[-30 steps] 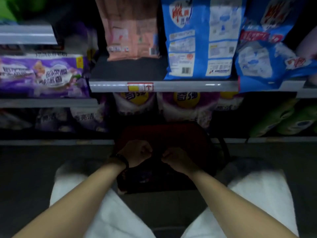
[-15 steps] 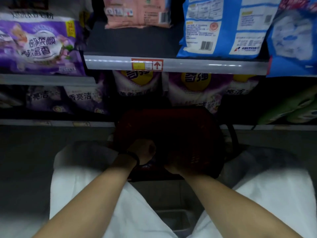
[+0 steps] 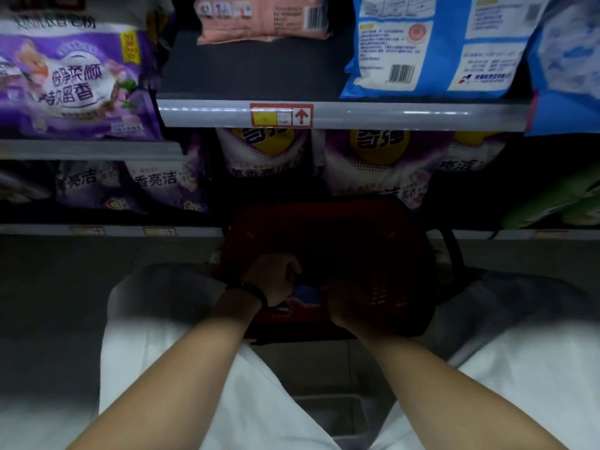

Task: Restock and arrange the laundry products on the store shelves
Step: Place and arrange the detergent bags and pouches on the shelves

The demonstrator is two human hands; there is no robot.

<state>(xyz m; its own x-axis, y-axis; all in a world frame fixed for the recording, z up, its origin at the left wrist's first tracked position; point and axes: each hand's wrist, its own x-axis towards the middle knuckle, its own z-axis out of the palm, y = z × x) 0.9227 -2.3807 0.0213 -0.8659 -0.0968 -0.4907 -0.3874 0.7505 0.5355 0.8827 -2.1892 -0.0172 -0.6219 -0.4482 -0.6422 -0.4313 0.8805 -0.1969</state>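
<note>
In the red basket (image 3: 389, 241) the left hand (image 3: 271, 277) and right hand (image 3: 349, 308) have dipped lower to a blue pack (image 3: 305, 295), likely to lift it; grip too dark to tell

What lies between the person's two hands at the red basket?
In the head view, a blue packet lies between the left hand and right hand.

Upper shelf (image 3: 389, 115): grey, with a red price tag (image 3: 281, 115) on its front edge. A pink bag (image 3: 263, 21) and two blue bags (image 3: 431, 43) lie on it, and the right one overhangs the edge.
Left shelf (image 3: 91, 150): one purple bag (image 3: 71, 82) lies flat.
Bottom shelf (image 3: 110, 230): a row of purple packs (image 3: 373, 164), with green packs (image 3: 552, 206) at the right.
Floor (image 3: 65, 287): grey; a red basket (image 3: 328, 241) stands in front of the bottom shelf.
</note>
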